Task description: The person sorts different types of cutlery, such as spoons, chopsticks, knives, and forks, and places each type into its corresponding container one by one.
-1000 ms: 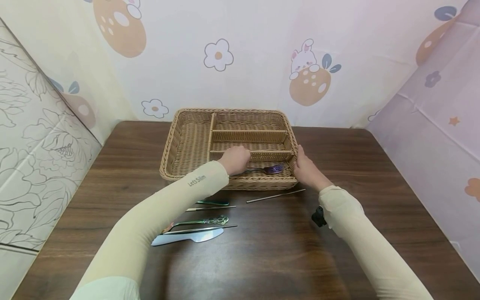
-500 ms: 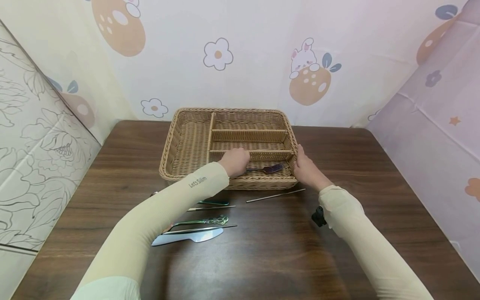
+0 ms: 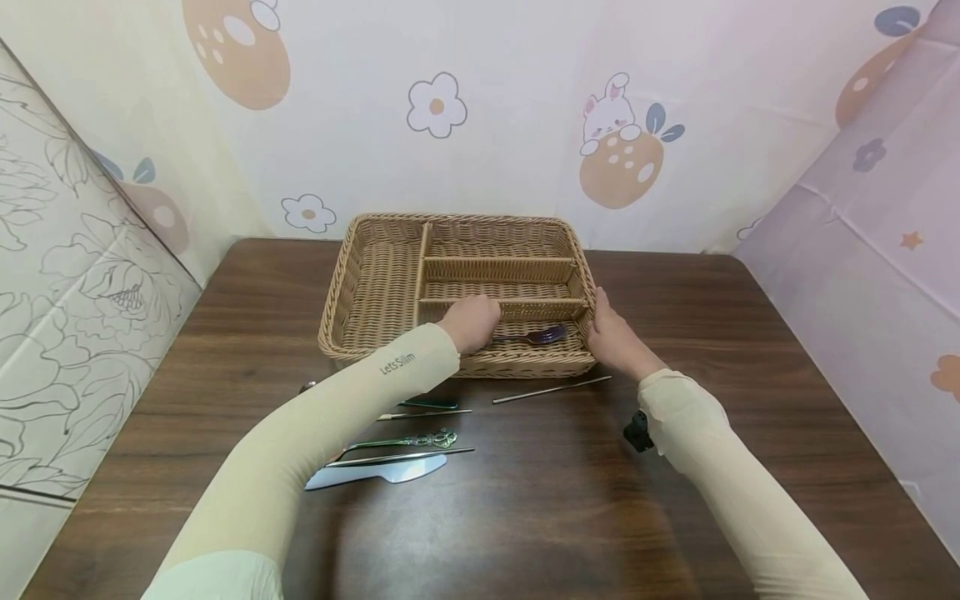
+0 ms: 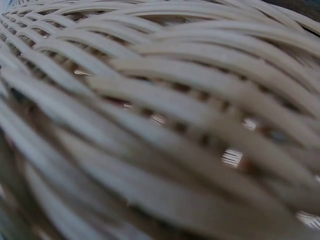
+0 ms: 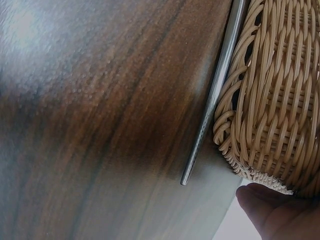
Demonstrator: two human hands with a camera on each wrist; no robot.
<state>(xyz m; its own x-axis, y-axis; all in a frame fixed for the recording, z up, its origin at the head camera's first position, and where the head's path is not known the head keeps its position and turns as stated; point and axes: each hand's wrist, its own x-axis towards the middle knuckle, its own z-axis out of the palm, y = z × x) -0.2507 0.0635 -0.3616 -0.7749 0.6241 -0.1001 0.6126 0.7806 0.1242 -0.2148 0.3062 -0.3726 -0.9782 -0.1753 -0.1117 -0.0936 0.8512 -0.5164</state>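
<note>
In the head view, my left hand (image 3: 472, 322) is curled in the front compartment of a divided wicker basket (image 3: 372, 292). It holds a purple metal fork (image 3: 551, 335) by the handle, with the tines pointing right and the handle end hidden by the hand. My right hand (image 3: 618, 340) lies against the basket's right side, its fingers extended along the wall. Part of that hand (image 5: 272, 207) also shows in the right wrist view, at the woven wall (image 5: 287, 100). Blurred wicker (image 4: 165, 115) fills the left wrist view, and the left hand is out of that frame.
A thin metal chopstick (image 3: 551, 390) lies just in front of the basket. Nearer on the table are a green ornate handle (image 3: 420, 440), more thin sticks (image 3: 420, 457), a teal handle (image 3: 435, 405) and a pale blue knife (image 3: 405, 471), partly covered by the left sleeve.
</note>
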